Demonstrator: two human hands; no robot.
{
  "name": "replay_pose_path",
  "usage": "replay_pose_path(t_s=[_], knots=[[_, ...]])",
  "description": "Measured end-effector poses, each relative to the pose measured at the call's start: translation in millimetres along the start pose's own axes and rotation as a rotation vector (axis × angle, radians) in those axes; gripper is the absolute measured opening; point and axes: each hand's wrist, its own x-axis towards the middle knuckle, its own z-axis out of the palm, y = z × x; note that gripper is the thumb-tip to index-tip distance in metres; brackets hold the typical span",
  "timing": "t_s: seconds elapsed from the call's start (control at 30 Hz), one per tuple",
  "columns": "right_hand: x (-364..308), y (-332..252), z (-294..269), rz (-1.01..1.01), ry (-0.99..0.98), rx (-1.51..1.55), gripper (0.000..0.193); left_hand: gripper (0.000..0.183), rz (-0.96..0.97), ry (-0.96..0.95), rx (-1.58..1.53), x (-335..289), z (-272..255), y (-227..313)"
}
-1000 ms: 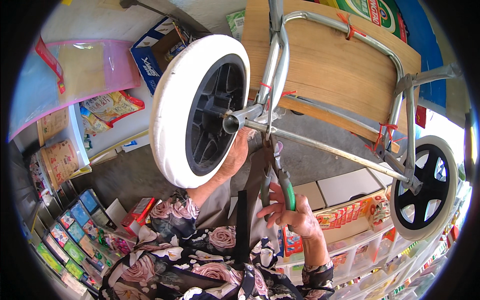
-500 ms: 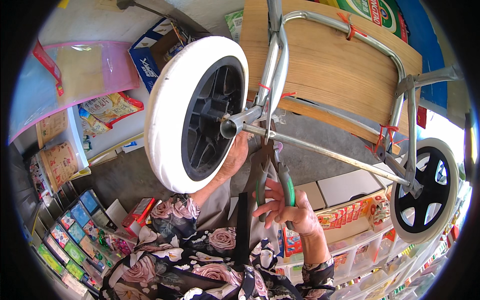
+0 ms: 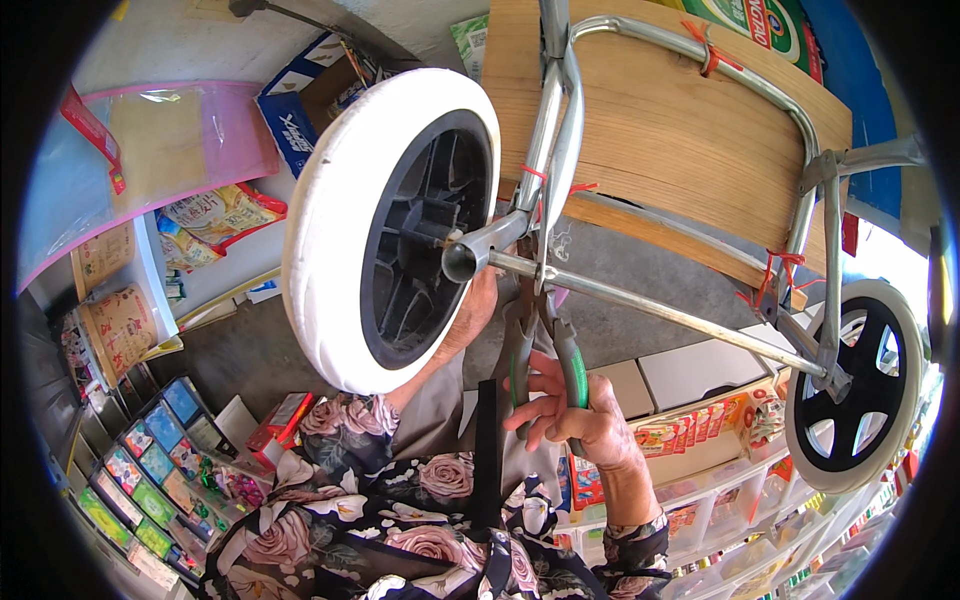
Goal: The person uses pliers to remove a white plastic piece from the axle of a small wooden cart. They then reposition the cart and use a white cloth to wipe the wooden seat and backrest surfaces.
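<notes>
Right hand [image 3: 592, 428] grips green-handled pliers [image 3: 573, 362], head near metal crossbar [image 3: 660, 312]. Left hand [image 3: 478, 308] partly hidden behind white wheel [image 3: 402, 240]; cannot tell grip. Pliers could slip, spread handles loosening bite.

The left hand [image 3: 480, 306] is stretched out farther from the body, its fingers hidden from view and its forearm angled inward. The right hand [image 3: 592, 422] is held nearer, to the right of the left hand, with its fingers [image 3: 537, 409] bent and slightly parted and its forearm [image 3: 628, 492] exposed.
</notes>
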Motion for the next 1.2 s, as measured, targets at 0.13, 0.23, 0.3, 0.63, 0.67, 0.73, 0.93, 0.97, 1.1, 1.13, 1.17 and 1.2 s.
replay_pose_path(t_s=[0.13,0.23,0.3,0.63,0.67,0.73,0.93,0.97,1.1,1.13,1.17,1.2], knots=[[0.9,10.2,-0.9,-0.031,-0.022,0.04,0.075,0.028,0.22,-0.019,0.363,2.0,-1.8,2.5],[3.4,16.0,-1.6,-0.042,-0.021,0.072,0.075,0.03,0.171,-0.025,0.197,1.3,-0.5,5.5],[4.5,16.7,-1.4,-0.047,-0.022,0.076,0.075,0.03,0.493,-0.066,0.81,0.8,-0.9,4.0],[5.8,9.5,6.3,-0.035,0.068,-0.026,0.084,0.03,-0.002,0.014,-0.082,-3.6,6.6,-4.3],[6.2,10.4,7.1,-0.039,0.085,-0.047,0.084,0.03,-0.002,0.026,-0.086,-3.8,7.1,-4.4],[7.3,11.3,7.6,-0.049,0.099,-0.071,0.083,0.03,-0.011,0.043,-0.099,-3.5,7.0,-5.5],[9.3,8.5,6.3,-0.078,0.127,-0.127,0.071,0.027,0.185,-0.042,0.154,-1.0,-0.3,-12.6],[9.2,7.8,6.6,-0.084,0.142,-0.142,0.07,0.026,0.112,-0.036,0.005,-0.4,-0.5,-12.3],[8.3,7.1,8.0,-0.078,0.156,-0.16,0.072,0.022,0.127,0.017,-0.103,3.1,-1.5,-5.0],[8.5,7.3,8.0,-0.068,0.169,-0.176,0.074,0.021,0.156,0.039,-0.073,5.1,-0.8,-1.5],[8.5,7.8,7.6,-0.057,0.181,-0.191,0.076,0.019,0.18,0.042,-0.074,7.0,-1.5,1.9],[9.3,8.6,7.3,-0.08,0.178,-0.224,0.075,0.018,0.203,0.046,-0.076,9.1,-2.3,5.6]])
